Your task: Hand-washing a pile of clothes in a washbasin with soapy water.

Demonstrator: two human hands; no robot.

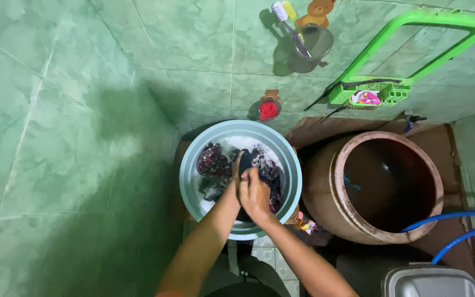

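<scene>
Left hand point(238, 175): over the middle of the basin, fingers curled against the dark cloth; it lies partly behind the right hand, so how tightly it closes cannot be told.
Right hand point(255, 193): closed in a loose fist around a bunched part of the dark cloth, pressed against the left hand.
Dark cloth point(264, 171): wet, dark blue to black, gathered between both hands inside the basin, above the suds.
Other laundry point(213, 160): a dark red patterned piece lying in the left part of the basin, touching the dark cloth.
Basin point(189, 175): round, pale blue, on the floor by the green tiled wall, holding soapy water and clothes.
Clay jar point(325, 193): large, brown, wide-mouthed, just right of the basin, dark inside.
Blue hoses point(457, 224): two, running from the right edge toward the jar.
Green rack point(397, 88): on the wall above the jar, with a small basket at its base.
Wall cup point(310, 47): grey holder with toothbrushes, high on the wall.
</scene>
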